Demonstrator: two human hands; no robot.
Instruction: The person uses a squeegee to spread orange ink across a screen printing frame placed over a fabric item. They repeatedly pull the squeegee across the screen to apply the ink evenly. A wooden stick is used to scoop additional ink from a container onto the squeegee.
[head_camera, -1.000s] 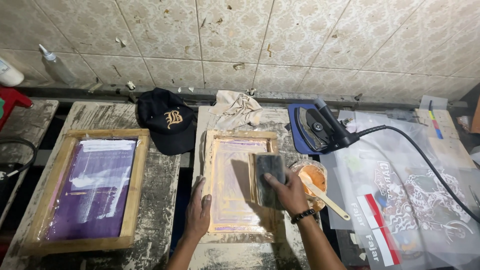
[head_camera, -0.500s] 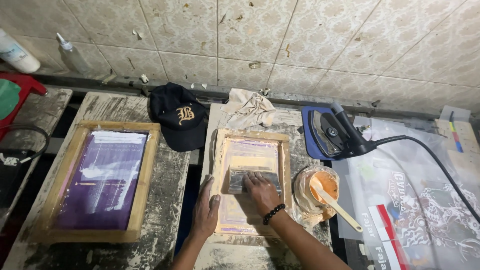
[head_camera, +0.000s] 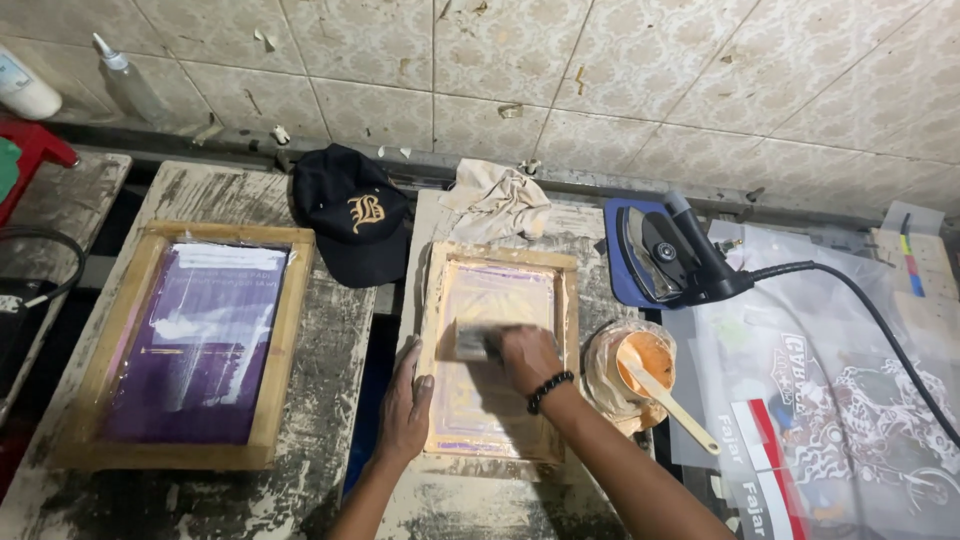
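- Since a second ago, the right hand (head_camera: 527, 357) has carried the squeegee (head_camera: 478, 343) from the lower right of the small wooden screen frame (head_camera: 497, 350) up onto its mesh, at centre of frame; this reads as a fresh ink stroke under way.
- Its fingers are closed around the squeegee's grip.
- The left hand (head_camera: 405, 405) stays flat, fingers spread, pressing the frame's left rail.
- Right of the frame sits a plastic-lined tub of orange ink (head_camera: 630, 368) with a pale stirring stick (head_camera: 668, 403).
- Lower right: clear printed film sheets (head_camera: 840, 420), white artwork, a red-and-white patch.
- Left: a larger frame with purple mesh (head_camera: 195, 345). Above: a black cap (head_camera: 355, 215), a crumpled rag (head_camera: 497, 200), an iron (head_camera: 665, 250).
- Upper left corner: a clear nozzle bottle (head_camera: 125, 80).
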